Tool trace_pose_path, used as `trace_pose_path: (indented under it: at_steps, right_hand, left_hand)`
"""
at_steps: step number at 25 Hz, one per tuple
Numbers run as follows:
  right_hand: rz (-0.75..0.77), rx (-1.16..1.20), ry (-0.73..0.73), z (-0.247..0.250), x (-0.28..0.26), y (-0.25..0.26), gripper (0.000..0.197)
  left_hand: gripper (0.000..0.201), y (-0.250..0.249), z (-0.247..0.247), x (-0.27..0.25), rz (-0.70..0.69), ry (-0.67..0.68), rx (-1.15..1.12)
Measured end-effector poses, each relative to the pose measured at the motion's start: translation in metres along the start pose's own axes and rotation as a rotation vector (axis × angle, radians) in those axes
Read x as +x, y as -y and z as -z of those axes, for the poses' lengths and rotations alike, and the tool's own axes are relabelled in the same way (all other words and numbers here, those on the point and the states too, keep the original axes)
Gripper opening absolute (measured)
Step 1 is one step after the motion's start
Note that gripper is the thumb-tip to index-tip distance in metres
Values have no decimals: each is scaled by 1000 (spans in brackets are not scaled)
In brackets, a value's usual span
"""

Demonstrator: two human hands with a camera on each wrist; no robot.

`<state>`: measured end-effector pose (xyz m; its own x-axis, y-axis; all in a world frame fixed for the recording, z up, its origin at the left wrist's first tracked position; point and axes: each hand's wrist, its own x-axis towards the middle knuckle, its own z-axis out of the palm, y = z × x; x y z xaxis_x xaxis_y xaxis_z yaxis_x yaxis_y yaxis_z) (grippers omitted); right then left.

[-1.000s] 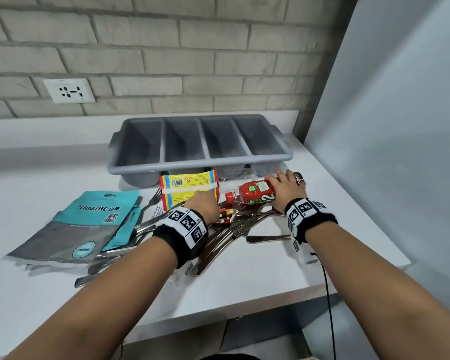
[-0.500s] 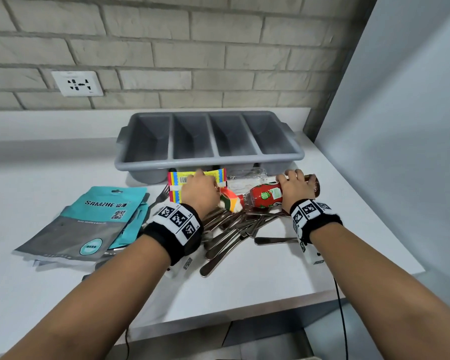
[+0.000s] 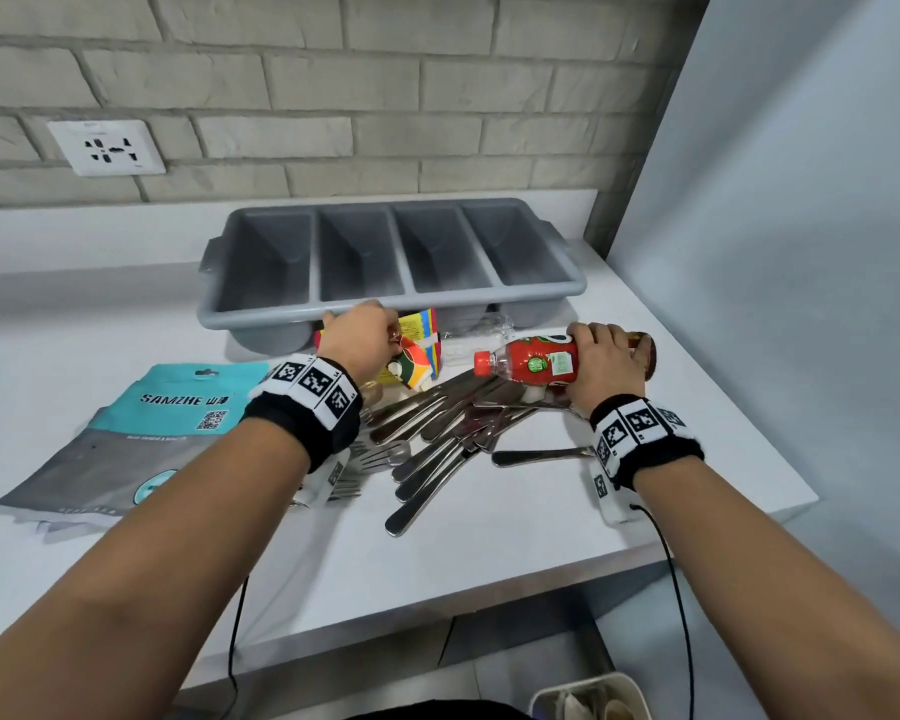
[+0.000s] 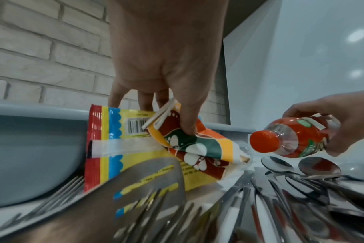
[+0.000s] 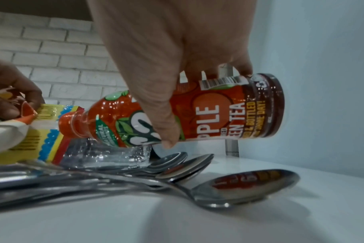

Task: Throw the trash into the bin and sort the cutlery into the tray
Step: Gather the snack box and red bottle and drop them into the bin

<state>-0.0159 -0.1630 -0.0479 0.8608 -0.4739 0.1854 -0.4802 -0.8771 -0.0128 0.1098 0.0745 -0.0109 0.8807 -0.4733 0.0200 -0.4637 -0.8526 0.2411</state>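
My right hand point(image 3: 601, 363) grips a red-labelled plastic bottle point(image 3: 531, 363) lying sideways, lifted just above the cutlery pile point(image 3: 437, 439); the right wrist view shows my fingers curled round the bottle point(image 5: 218, 111). My left hand point(image 3: 359, 332) pinches a crumpled orange-green wrapper point(image 3: 411, 363) and a yellow packet point(image 3: 419, 330) in front of the grey four-compartment tray point(image 3: 385, 304). In the left wrist view my thumb presses the wrapper point(image 4: 197, 148) against the yellow packet point(image 4: 114, 148). Spoons point(image 5: 245, 185), forks and knives lie heaped between my hands.
Teal-and-grey pouches point(image 3: 141, 433) lie at the left of the white counter point(image 3: 541, 511). A crushed clear plastic piece point(image 3: 481, 335) sits by the tray. A pale bin point(image 3: 591, 698) stands on the floor below the counter's right front. A grey panel closes the right side.
My right hand has raised the bottle off the cutlery. My left hand has closed on the wrapper and yellow packet and shifted a little towards the tray.
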Motion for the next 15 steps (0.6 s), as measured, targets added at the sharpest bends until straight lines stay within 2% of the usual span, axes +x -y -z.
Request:
trace_pose_path:
  at_steps: [3, 5, 7, 10, 15]
  right_hand:
    - [-61, 63, -72, 11, -20, -7, 67]
    - [-133, 123, -144, 24, -37, -13, 69]
    - [-223, 250, -257, 36, -59, -21, 69]
    - [-376, 489, -386, 45, -111, -47, 70]
    - [-767, 958, -354, 8, -210, -116, 62]
  left_hand:
    - [25, -14, 16, -9, -65, -126, -123]
    - [24, -36, 31, -23, -127, -233, -287]
    - [21, -65, 42, -43, -149, -278, -478]
    - [18, -118, 31, -77, -126, -150, -711]
    - [19, -202, -40, -133, -45, 220, -834]
